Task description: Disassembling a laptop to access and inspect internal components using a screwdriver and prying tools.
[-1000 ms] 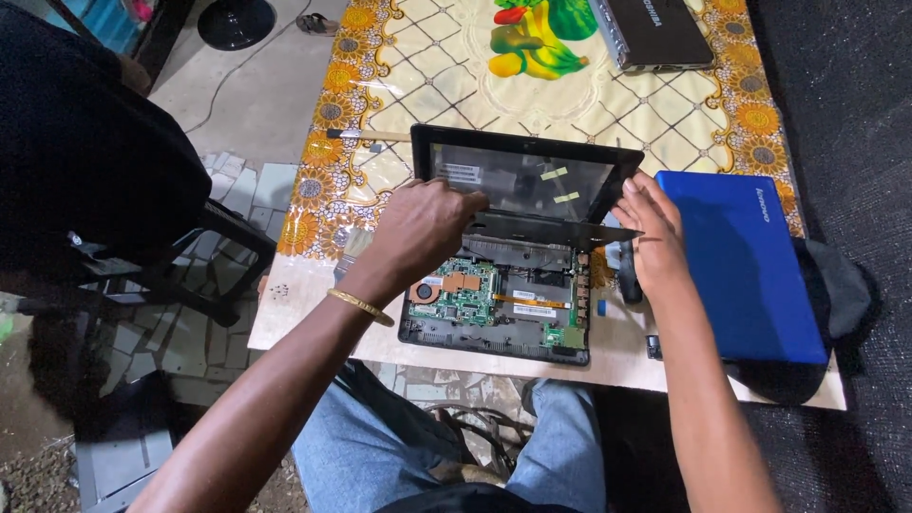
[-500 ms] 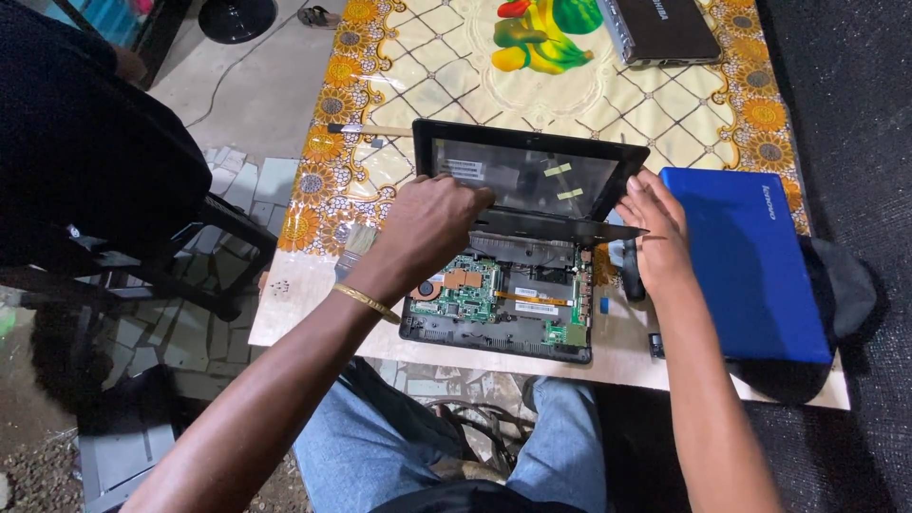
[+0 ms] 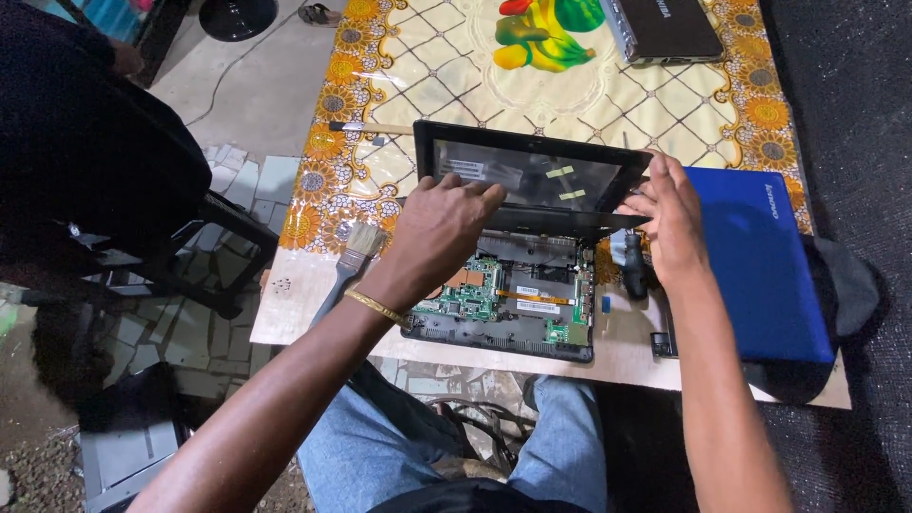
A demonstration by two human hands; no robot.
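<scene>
A small black laptop with its cover off lies on the table before me, its green circuit board (image 3: pixel 475 294) bare in the base (image 3: pixel 503 337). The black lid panel (image 3: pixel 532 176) stands tilted up behind it, with yellow tape strips on its inner face. My left hand (image 3: pixel 442 228) grips the lid's lower left edge near the hinge. My right hand (image 3: pixel 670 223) holds the lid's right edge, fingers curled over the corner. A gold bracelet circles my left wrist.
A paintbrush (image 3: pixel 347 266) lies left of the laptop. A dark screwdriver handle (image 3: pixel 632 266) rests right of the base. A blue laptop (image 3: pixel 760 266) lies at the right, a grey one (image 3: pixel 670 28) at the far edge. A person in black sits at the left.
The view has shifted slightly. Both hands stay on the lid, which stands a little further up from the base.
</scene>
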